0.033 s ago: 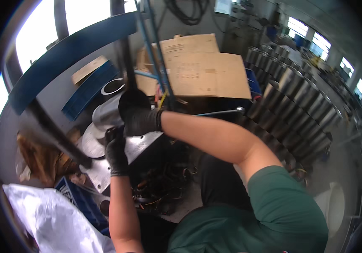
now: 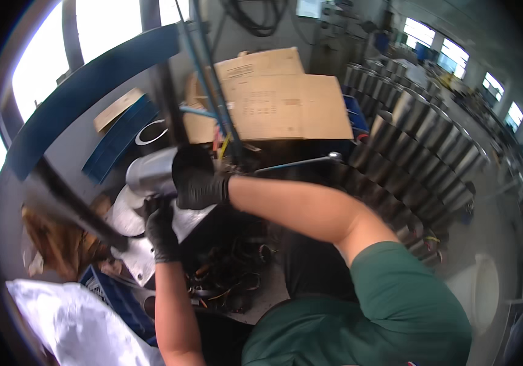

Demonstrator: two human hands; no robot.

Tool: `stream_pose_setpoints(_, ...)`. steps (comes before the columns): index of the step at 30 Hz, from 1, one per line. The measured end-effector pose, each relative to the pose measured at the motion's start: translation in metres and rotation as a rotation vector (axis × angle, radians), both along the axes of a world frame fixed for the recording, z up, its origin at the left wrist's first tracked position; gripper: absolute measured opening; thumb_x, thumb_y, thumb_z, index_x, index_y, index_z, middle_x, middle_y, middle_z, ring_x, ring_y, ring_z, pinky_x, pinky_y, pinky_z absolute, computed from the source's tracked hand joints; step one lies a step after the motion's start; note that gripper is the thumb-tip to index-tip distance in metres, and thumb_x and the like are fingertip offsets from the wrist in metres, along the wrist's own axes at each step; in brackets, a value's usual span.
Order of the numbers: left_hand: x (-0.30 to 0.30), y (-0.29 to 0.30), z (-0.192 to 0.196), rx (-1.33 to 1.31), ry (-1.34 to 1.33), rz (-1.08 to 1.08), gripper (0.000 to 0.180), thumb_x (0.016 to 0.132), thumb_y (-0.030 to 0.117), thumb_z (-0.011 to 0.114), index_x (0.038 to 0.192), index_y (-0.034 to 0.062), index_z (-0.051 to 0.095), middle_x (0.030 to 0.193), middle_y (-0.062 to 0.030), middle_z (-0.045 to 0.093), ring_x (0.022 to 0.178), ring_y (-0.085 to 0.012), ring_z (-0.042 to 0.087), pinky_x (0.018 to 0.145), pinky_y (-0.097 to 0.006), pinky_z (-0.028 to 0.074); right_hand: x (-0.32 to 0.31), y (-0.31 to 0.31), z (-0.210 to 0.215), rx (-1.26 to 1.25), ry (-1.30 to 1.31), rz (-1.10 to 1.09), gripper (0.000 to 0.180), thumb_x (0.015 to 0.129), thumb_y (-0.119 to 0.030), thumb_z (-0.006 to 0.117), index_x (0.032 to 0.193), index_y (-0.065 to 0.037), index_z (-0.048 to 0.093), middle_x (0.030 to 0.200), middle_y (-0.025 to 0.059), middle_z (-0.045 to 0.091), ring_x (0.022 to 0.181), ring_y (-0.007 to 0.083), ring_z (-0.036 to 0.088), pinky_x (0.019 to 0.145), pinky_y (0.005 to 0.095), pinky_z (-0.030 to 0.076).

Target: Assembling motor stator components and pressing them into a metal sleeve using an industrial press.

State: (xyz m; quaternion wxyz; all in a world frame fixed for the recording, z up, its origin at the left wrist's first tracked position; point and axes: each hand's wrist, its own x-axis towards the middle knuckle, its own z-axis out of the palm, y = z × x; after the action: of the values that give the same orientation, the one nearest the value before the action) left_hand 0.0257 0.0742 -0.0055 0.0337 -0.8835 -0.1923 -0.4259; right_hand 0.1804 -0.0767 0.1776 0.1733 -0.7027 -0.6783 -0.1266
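Head view is showing both of your hands, in dark gloves, working close together at a silver metal cylinder (image 2: pixel 151 172), which is lying on its side left of centre, over a pale metal plate (image 2: pixel 139 261) and a round pale disc (image 2: pixel 126 213). Your right hand (image 2: pixel 201 188) is pressing up to the cylinder's right-hand end, where a dark round area is showing; you are hiding the fingertips there, so whether they are gripping the edge or reaching inside cannot be told. Your left hand (image 2: pixel 162 230) is sitting just below the cylinder with its fingers bending, and the blur is leaving unclear whether it is closing on anything. Behind the cylinder, a dark ring-shaped piece with a pale rim (image 2: pixel 151 132) is standing beside a blue trough (image 2: pixel 115 146). Flattened-looking cardboard (image 2: pixel 267 110) is lying beyond your right forearm, and a thin rod with a round knob (image 2: pixel 292 165) is stretching between them. To your right, many metal cylinders (image 2: pixel 408 140) are standing in rows. At your lower left, a white sack (image 2: pixel 78 317) is lying beside a blue crate (image 2: pixel 118 299).
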Motion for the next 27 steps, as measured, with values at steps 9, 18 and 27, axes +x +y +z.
stream_pose_setpoints(9,0.021,-0.031,-0.011,-0.711,-0.495,-0.054,0.045,0.096,0.003,0.059,0.14,-0.0027,0.051,0.13,-0.0165,0.062,0.125,-0.0263,0.058,0.108,-0.039,0.046,-0.006,-0.106,-0.185,0.374,1.964,0.036,0.033,0.073,-0.007,0.067,0.105,-0.004,0.075,0.089,0.0114,0.068,0.073,0.02,0.063,0.059,0.0331,0.049)
stream_pose_setpoints(18,0.114,0.032,0.045,-0.615,0.304,0.226,0.05,0.106,0.04,0.048,0.114,-0.005,0.067,0.1,-0.0224,0.071,0.094,-0.0386,0.066,0.087,-0.044,0.05,0.018,-0.084,-0.226,0.374,1.765,0.115,0.014,0.083,-0.006,0.056,0.075,-0.006,0.068,0.079,0.0043,0.066,0.083,0.0144,0.058,0.081,0.0317,0.047)
stream_pose_setpoints(27,0.115,0.031,0.054,-0.431,0.448,0.456,0.046,0.107,0.03,0.036,0.112,-0.0035,0.067,0.114,-0.0272,0.069,0.105,-0.044,0.064,0.09,-0.048,0.048,0.039,-0.137,-0.175,0.274,2.271,-0.139,0.018,0.075,-0.02,0.071,0.081,-0.003,0.068,0.081,0.011,0.065,0.076,0.0196,0.06,0.067,0.0369,0.051)
